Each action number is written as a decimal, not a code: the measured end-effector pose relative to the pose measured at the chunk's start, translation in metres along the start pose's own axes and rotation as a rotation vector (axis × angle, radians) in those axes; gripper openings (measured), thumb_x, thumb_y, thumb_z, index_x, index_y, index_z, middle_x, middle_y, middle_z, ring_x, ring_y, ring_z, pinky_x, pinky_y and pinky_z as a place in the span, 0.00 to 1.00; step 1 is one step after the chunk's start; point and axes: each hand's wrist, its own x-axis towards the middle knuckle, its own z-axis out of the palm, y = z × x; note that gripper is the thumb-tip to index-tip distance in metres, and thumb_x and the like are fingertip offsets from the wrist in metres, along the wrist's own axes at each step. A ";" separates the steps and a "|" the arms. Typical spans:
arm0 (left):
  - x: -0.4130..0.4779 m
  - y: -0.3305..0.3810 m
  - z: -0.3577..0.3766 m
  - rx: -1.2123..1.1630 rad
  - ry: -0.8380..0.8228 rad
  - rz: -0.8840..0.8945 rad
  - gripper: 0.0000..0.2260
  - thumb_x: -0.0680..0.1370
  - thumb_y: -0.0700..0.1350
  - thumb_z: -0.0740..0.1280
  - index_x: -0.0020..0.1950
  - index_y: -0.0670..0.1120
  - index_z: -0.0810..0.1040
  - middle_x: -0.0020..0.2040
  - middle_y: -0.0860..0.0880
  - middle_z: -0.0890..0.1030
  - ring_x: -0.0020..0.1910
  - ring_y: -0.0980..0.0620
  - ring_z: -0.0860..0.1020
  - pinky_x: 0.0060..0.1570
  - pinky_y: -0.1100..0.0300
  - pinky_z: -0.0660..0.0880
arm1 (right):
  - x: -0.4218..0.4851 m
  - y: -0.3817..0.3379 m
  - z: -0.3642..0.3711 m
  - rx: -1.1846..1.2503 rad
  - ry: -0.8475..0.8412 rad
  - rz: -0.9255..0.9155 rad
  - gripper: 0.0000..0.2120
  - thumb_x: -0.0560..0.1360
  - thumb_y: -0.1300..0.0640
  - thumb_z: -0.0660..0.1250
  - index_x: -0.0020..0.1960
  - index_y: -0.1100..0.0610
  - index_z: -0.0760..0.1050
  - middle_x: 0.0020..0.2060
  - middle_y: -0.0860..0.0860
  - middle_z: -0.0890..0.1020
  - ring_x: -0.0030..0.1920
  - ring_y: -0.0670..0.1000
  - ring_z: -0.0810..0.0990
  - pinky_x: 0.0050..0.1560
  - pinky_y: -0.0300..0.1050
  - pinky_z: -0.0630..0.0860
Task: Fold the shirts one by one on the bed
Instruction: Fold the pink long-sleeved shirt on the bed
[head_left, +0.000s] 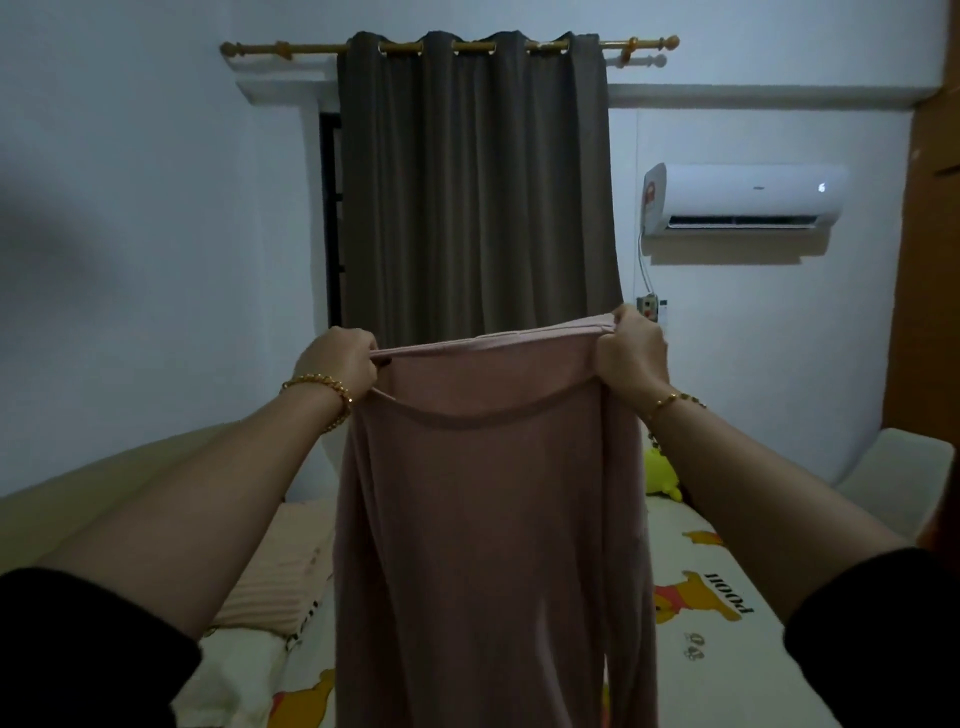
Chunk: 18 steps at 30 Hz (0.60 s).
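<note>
Aloft, pink shirt (493, 519), top edge gripped by fingers of left hand (340, 364) and right hand (631, 351), bedsheet (753, 686) printed "POOH".

Both arms raised and stretched forward, forearms bare, black sleeves (88, 649) seen near elbows. Left hand (340, 364) closed, fingers curled, top edge of dusty-pink knit garment (493, 519) pinched at one corner. Right hand (631, 348) held slightly higher, fingers curled, opposite corner gripped. Hands set well apart, backs turned toward camera. Chunky gold chain bracelet (324, 400) worn on left wrist, thinner gold bracelet (675, 400) on right.
</note>
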 end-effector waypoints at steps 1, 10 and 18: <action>0.004 0.007 0.007 -0.096 -0.015 -0.093 0.09 0.77 0.37 0.59 0.47 0.40 0.79 0.40 0.43 0.77 0.39 0.46 0.74 0.39 0.57 0.71 | 0.007 0.006 0.001 0.026 -0.033 -0.026 0.11 0.73 0.68 0.53 0.49 0.60 0.72 0.38 0.52 0.74 0.43 0.54 0.73 0.42 0.44 0.67; 0.037 0.044 0.049 -0.518 -0.180 -0.283 0.09 0.79 0.45 0.60 0.42 0.42 0.74 0.45 0.43 0.75 0.46 0.45 0.73 0.43 0.58 0.68 | 0.067 0.067 -0.001 -0.028 -0.656 -0.126 0.12 0.74 0.49 0.68 0.54 0.54 0.75 0.46 0.50 0.78 0.50 0.51 0.77 0.47 0.44 0.75; 0.058 0.033 0.050 -0.125 -0.337 0.090 0.28 0.62 0.53 0.79 0.54 0.47 0.70 0.49 0.50 0.74 0.48 0.49 0.73 0.45 0.57 0.70 | 0.097 0.093 0.001 -0.350 -0.723 -0.301 0.22 0.69 0.64 0.70 0.60 0.49 0.72 0.52 0.51 0.75 0.55 0.54 0.75 0.51 0.49 0.76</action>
